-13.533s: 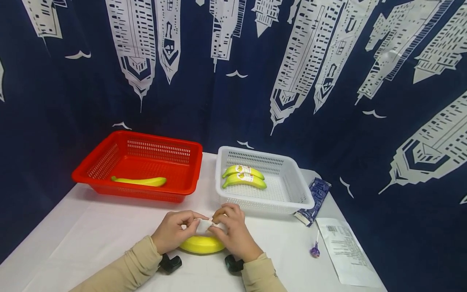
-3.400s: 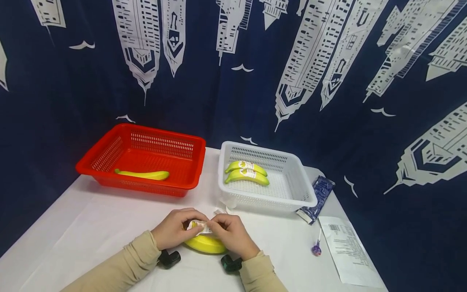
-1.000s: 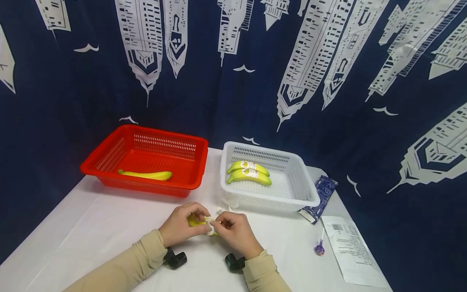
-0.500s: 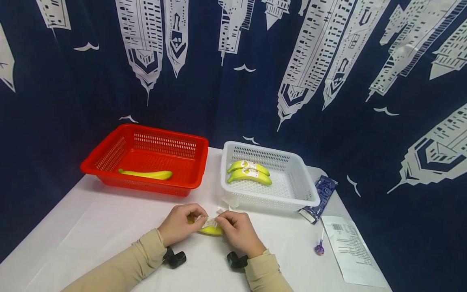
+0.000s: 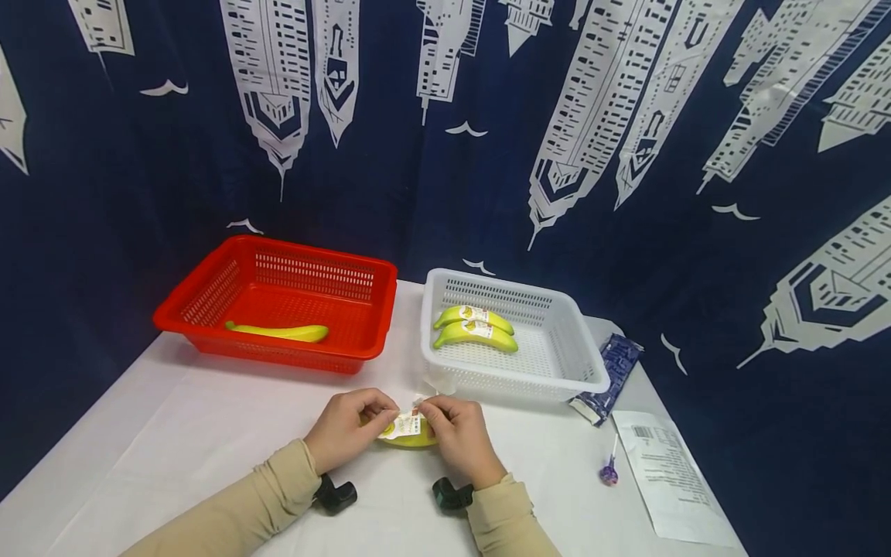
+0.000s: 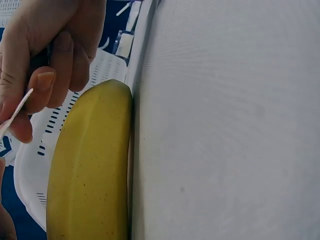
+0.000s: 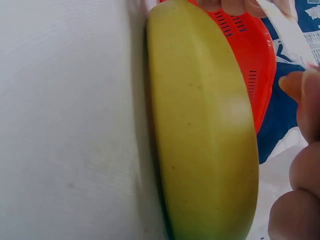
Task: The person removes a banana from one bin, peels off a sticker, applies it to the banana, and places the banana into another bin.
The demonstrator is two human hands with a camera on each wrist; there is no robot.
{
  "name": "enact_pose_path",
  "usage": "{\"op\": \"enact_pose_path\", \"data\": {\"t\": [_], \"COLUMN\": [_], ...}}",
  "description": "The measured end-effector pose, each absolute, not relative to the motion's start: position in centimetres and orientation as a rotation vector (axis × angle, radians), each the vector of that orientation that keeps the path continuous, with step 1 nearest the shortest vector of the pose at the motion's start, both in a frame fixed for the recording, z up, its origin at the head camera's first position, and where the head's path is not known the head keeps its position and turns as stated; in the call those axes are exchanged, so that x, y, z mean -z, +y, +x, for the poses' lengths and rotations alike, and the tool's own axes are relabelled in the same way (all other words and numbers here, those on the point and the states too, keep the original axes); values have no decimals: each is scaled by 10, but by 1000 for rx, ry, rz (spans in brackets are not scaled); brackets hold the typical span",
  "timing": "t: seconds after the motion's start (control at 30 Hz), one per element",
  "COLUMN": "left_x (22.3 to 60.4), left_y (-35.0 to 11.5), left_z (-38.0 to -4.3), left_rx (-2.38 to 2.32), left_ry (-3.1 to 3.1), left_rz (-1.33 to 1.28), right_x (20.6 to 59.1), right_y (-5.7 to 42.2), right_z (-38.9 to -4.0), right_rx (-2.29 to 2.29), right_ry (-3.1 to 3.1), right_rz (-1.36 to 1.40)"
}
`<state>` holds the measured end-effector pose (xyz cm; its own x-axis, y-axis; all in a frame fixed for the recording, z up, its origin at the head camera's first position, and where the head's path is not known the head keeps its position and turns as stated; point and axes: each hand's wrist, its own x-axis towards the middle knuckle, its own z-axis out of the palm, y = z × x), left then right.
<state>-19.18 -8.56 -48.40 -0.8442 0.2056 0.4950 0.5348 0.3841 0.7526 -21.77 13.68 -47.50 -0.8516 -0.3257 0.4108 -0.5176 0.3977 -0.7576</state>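
Observation:
On the table in front of me lies a yellow-green banana [image 5: 412, 442], large in both wrist views. Just above it a white printed label [image 5: 404, 424] is stretched between my two hands. My left hand [image 5: 351, 428] pinches the label's left end between thumb and fingers, while my right hand [image 5: 462, 435] pinches its right end. In the left wrist view the label's edge [image 6: 21, 107] stands clear of the banana's skin. The right wrist view shows the label [image 7: 289, 37] running between the fingertips of both hands. Part of the banana is hidden behind my hands.
A red basket [image 5: 316, 362] with one unlabelled banana [image 5: 285, 333] stands at back left. To its right, a white basket [image 5: 571, 340] holds two labelled bananas [image 5: 480, 337]. A blue packet [image 5: 612, 371], a lollipop [image 5: 609, 471] and a printed paper sheet [image 5: 668, 480] lie at right.
The label was bunched up between the fingers a second ago; now it is spread out flatter, print showing. My right hand has shifted slightly up. Over the longer span, the banana moved away from me.

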Motion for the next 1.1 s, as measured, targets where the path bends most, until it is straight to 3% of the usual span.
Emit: {"op": "enact_pose_path", "data": {"t": [0.4, 0.67, 1.1], "left_x": [484, 485, 489], "left_y": [-84, -95, -94], "left_z": [-192, -193, -197], "left_rx": [1456, 1483, 1425], "left_ry": [-2347, -2353, -2383], "left_rz": [-659, -554, -485], "right_x": [473, 471, 475], "right_y": [135, 158, 138], "right_z": [-219, -232, -221], "right_rx": [-1274, -1617, -1820], "right_ry": [-2422, -2337, -2491], "right_rz": [759, 341, 681]}}
